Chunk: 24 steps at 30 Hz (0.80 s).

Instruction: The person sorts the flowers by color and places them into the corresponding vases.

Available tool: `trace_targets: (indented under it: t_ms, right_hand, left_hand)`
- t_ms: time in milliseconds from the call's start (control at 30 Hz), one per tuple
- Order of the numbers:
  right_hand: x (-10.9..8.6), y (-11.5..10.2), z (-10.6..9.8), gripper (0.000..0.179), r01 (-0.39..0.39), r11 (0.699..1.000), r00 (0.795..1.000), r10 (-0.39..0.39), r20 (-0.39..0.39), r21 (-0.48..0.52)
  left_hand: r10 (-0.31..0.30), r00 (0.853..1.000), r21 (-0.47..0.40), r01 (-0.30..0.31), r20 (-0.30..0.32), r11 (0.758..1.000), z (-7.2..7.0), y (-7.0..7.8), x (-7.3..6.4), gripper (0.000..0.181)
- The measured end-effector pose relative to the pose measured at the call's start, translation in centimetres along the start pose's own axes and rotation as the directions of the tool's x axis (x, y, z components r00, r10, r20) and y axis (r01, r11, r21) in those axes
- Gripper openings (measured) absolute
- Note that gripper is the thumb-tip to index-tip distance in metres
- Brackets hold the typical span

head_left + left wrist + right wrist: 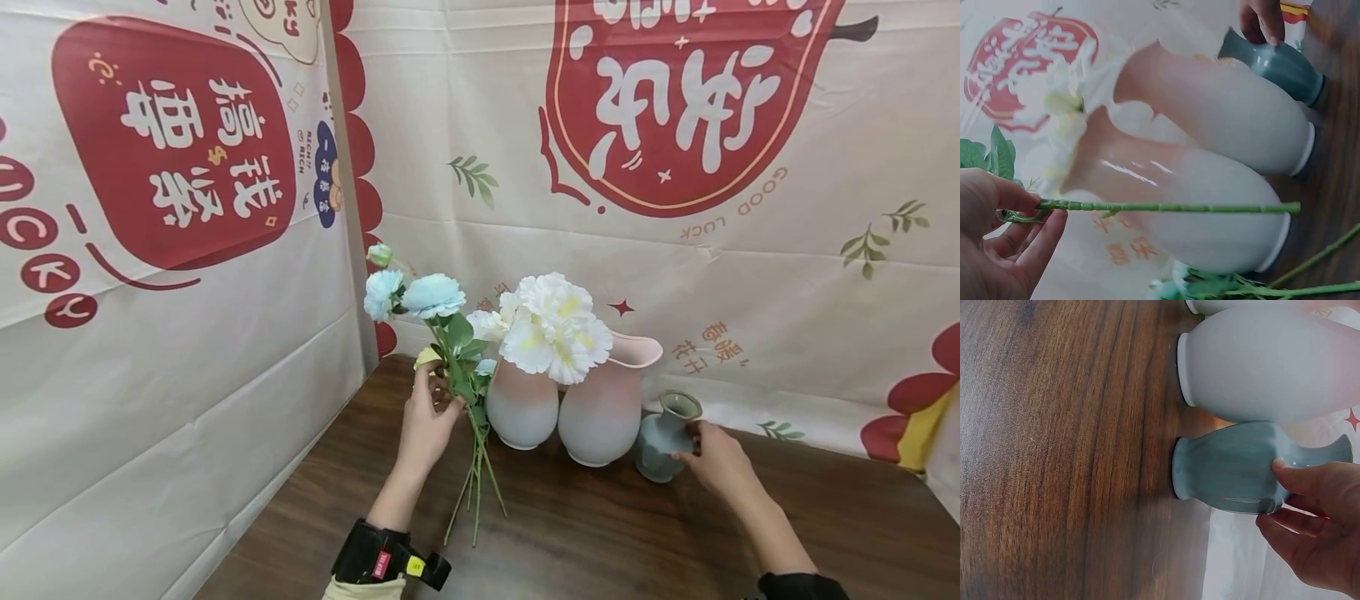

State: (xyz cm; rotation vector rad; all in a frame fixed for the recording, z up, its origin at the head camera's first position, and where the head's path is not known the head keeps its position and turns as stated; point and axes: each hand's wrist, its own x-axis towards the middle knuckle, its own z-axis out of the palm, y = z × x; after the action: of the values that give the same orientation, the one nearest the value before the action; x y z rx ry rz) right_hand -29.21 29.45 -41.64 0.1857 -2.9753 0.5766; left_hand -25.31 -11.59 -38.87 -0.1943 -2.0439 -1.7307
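Note:
My left hand [429,421] pinches a green flower stem [1166,207] between thumb and fingers, in front of the two pink-and-white vases. Above that hand in the head view are light blue flowers [433,296] with green leaves, and a yellow bloom [427,357] beside the fingertips. More green stems [477,492] reach down over the table. On the right, my right hand [720,458] holds a small blue-green vase [1235,465] by its side, thumb on the near face and fingers at the far edge. This vase stands upright on the table.
A pink-and-white vase [522,408] and a second pink-and-white vase [600,421] stand side by side between my hands. Large white flowers [557,329] overlap their tops. The brown wooden table [600,542] backs onto printed cloth walls [465,100].

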Motion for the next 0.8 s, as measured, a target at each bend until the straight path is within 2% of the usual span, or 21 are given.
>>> trace_targets:
  t_ms: [167,433,633,800]
  right_hand:
    - [-0.1,0.0,0.0,0.054,-0.010,1.000,1.000,0.010,0.003,0.003]
    - [0.0,-0.1,0.0,0.053,-0.012,1.000,1.000,0.012,0.003,0.007]
    - [0.0,0.0,0.1,0.053,-0.004,1.000,1.000,0.004,-0.001,0.008]
    - [0.0,0.1,0.1,0.054,-0.010,1.000,1.000,0.010,-0.001,0.006]
  left_hand:
    - [0.078,0.997,0.060,-0.078,0.007,0.995,0.0,1.8,-0.2,0.055]
    - [0.152,0.988,0.079,-0.154,0.033,0.985,0.4,4.1,-0.3,0.056]
    - [0.190,0.978,0.012,-0.192,0.080,0.981,1.3,6.8,-0.5,0.054]
    - [0.264,0.955,-0.040,-0.261,0.135,0.965,2.4,9.2,-0.3,0.051]
